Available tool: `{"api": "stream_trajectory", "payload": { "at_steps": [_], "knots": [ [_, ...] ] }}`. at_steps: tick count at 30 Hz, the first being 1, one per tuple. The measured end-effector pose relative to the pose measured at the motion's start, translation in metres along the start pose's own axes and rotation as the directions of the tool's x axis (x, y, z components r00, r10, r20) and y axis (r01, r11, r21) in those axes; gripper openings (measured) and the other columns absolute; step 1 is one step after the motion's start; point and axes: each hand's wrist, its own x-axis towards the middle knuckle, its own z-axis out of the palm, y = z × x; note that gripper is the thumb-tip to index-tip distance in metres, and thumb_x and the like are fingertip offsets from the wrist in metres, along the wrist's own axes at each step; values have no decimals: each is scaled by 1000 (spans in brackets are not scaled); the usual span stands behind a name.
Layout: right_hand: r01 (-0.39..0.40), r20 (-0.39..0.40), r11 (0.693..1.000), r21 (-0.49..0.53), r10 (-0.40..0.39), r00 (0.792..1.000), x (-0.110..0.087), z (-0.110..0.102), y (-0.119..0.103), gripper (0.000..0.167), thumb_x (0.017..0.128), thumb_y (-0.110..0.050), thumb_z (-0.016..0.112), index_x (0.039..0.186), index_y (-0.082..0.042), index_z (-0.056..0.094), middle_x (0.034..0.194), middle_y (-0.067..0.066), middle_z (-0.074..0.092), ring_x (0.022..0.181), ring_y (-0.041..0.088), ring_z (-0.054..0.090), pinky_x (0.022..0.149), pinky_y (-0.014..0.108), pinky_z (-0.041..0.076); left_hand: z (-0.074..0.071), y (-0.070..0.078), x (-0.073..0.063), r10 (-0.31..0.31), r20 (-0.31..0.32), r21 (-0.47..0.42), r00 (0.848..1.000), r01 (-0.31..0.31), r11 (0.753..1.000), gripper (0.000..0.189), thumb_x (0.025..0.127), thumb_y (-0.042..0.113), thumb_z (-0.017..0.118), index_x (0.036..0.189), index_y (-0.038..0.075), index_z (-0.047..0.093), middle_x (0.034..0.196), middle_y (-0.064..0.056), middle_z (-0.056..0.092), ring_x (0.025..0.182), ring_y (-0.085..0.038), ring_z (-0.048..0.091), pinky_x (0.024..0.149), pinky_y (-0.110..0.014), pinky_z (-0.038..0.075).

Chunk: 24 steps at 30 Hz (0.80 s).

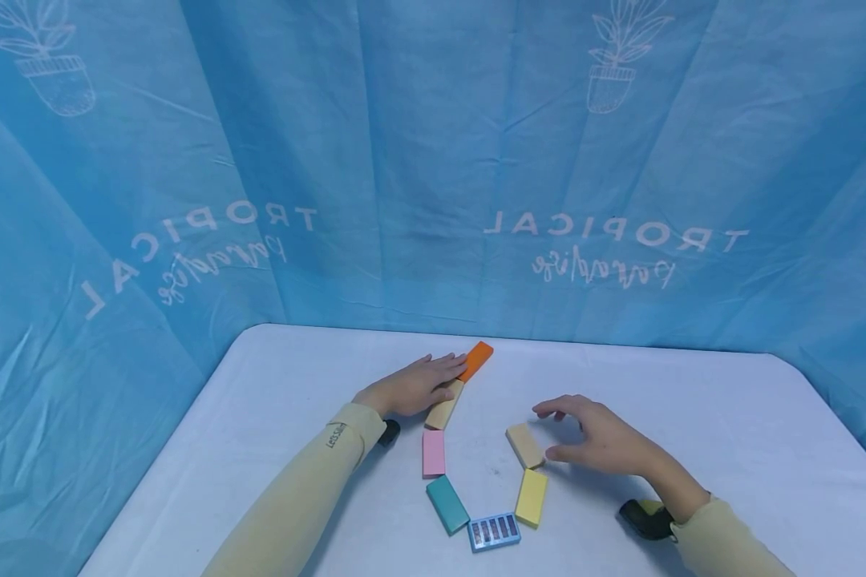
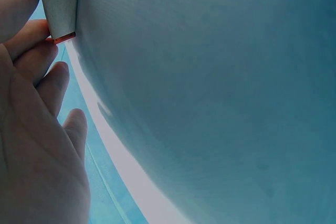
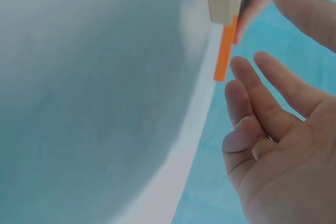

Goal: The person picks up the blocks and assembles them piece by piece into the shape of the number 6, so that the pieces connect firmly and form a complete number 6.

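A curved row of rectangular blocks lies on the white table. My left hand (image 1: 422,385) is at its far left end, fingers extended. Its fingertips meet the orange block (image 1: 479,358) and its thumb lies at a plain wooden block (image 1: 443,407); in the left wrist view, thumb and fingers are along one side of that wooden block (image 2: 60,1). My right hand (image 1: 599,437) is just right of another plain wooden block (image 1: 524,445), fingers loosely bent and nothing held. The thumb tip is very near this block; whether they touch I cannot tell.
Between the two wooden blocks the row runs through a pink block (image 1: 434,454), a green block (image 1: 447,505), a blue patterned block (image 1: 494,532) and a yellow block (image 1: 531,498). A blue curtain (image 1: 433,176) hangs behind the table's far edge.
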Motion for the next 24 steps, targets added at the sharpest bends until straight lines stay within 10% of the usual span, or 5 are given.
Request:
{"api": "stream_trajectory", "payload": {
  "at_steps": [24],
  "knots": [
    [-2,-257,1000,-26,-5,966,-54,-22,6,50,86,-24,82,131,-16,63,123,0,67,102,22,58,75,32,50,0,0,0,5,1,6,1000,-5,1000,59,109,36,42,161,14,25,167,2,18,154,-15,13,125,-38,10]
  ]
}}
